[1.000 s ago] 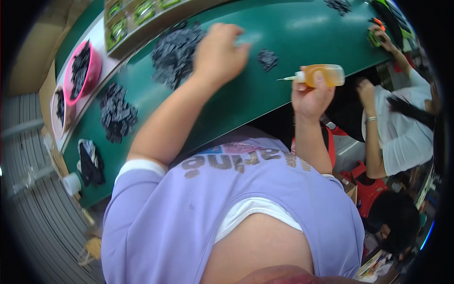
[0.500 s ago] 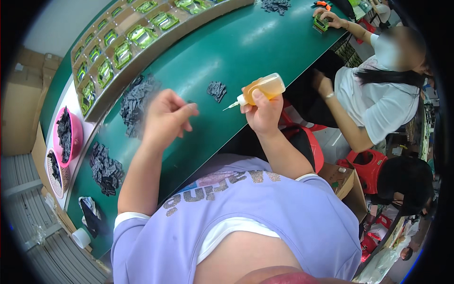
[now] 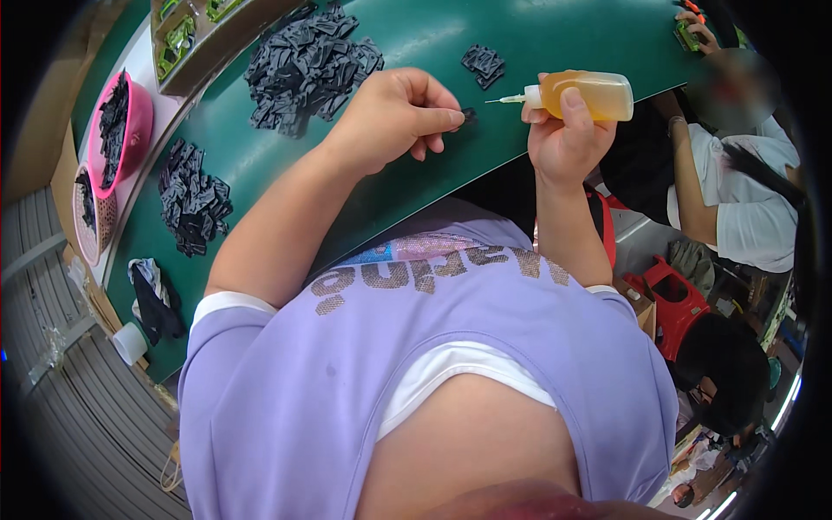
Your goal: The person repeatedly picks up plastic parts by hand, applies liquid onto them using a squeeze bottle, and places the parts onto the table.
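Between thumb and fingertips, my left hand (image 3: 400, 120) pinches a small black piece (image 3: 469, 114) whose exact kind is too small to tell. My right hand (image 3: 572, 143) is wrapped round a clear squeeze bottle (image 3: 598, 95) of amber liquid. The bottle lies nearly level, its thin needle tip pointing left at the black piece, with a gap between them. Beyond my left hand spreads a large pile of flat black pieces (image 3: 303, 69). A much smaller cluster of black pieces (image 3: 483, 66) lies past the needle tip.
Another black pile (image 3: 192, 198) is on the green table (image 3: 416, 35) at left. A pink basket (image 3: 137, 130) and a perforated basket (image 3: 102, 221) hold more. A cardboard tray (image 3: 204, 52) carries green parts. A dark cloth (image 3: 158, 303) lies near. At right, a person's hand (image 3: 700, 35) holds a green part.
My view has shifted. My left hand has moved right, away from the large pile, and the black piece is now near the needle. The bottle has turned closer to level.
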`<state>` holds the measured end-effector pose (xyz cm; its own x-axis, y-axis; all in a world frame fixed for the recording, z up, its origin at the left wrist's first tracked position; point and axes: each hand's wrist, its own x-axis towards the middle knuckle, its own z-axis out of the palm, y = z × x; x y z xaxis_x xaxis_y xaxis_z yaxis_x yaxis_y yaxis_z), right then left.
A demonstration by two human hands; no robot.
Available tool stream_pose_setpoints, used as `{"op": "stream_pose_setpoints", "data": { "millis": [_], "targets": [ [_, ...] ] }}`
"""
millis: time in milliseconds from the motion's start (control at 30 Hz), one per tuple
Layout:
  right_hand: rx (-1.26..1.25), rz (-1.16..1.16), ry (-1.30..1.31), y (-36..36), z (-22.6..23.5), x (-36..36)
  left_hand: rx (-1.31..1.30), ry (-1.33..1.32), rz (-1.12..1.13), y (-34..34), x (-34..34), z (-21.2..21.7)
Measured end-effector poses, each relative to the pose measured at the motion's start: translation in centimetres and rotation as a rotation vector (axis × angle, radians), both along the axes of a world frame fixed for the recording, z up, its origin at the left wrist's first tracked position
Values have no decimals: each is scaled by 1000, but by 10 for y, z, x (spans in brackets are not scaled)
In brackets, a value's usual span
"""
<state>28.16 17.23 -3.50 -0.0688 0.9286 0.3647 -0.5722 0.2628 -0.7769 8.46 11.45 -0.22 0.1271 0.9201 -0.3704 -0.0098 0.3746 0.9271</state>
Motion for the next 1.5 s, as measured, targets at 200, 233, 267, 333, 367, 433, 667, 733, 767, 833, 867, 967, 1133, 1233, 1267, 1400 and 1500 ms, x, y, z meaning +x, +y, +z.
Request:
{"op": "stream_pose_setpoints", "data": {
  "millis": [200,233,267,333,367,433,667,733,767,833,867,967,1133,1233,1267,1400,1500],
  "targets": [
    [72,-38,-92,-6,1,-14,58,27,-80,-2,3,1],
    [65,-44,-79,-5,2,-15,44,31,-110,-1,3,1],
    [59,-50,-66,-4,2,-15,43,31,-107,-1,2,3],
    [51,-46,-76,-4,1,-11,-1,8,-73,-1,2,7],
    [45,-44,-85,-4,1,-10,-2,6,-71,0,2,6],
    [80,-66,-134,-7,4,-12,-20,-51,-25,0,2,2],
    [-40,16,-53,-9,6,-17,14,-58,-81,2,-2,1],
    [-181,142,70,-11,6,-21,5,-148,-5,1,2,0],
    [-319,267,195,-12,7,-24,4,-149,-5,0,2,0],
    [-361,289,185,-14,8,-35,-7,-188,-14,1,3,2],
    [-357,289,171,-13,7,-38,-9,-188,-15,1,2,2],
    [-342,343,214,-9,6,-38,-3,-110,-85,1,-2,3],
    [-212,175,111,-2,7,-20,-12,-219,-14,2,0,1],
    [-57,5,-68,-4,6,-13,-18,-225,-6,1,1,-1],
    [3,-23,-104,-4,4,-12,-19,-226,-8,1,1,0],
    [116,-80,-140,-11,5,-17,-32,-190,-1,2,1,2],
    [136,-101,-167,-10,4,-17,-27,-177,-1,2,2,1]
  ]
}}
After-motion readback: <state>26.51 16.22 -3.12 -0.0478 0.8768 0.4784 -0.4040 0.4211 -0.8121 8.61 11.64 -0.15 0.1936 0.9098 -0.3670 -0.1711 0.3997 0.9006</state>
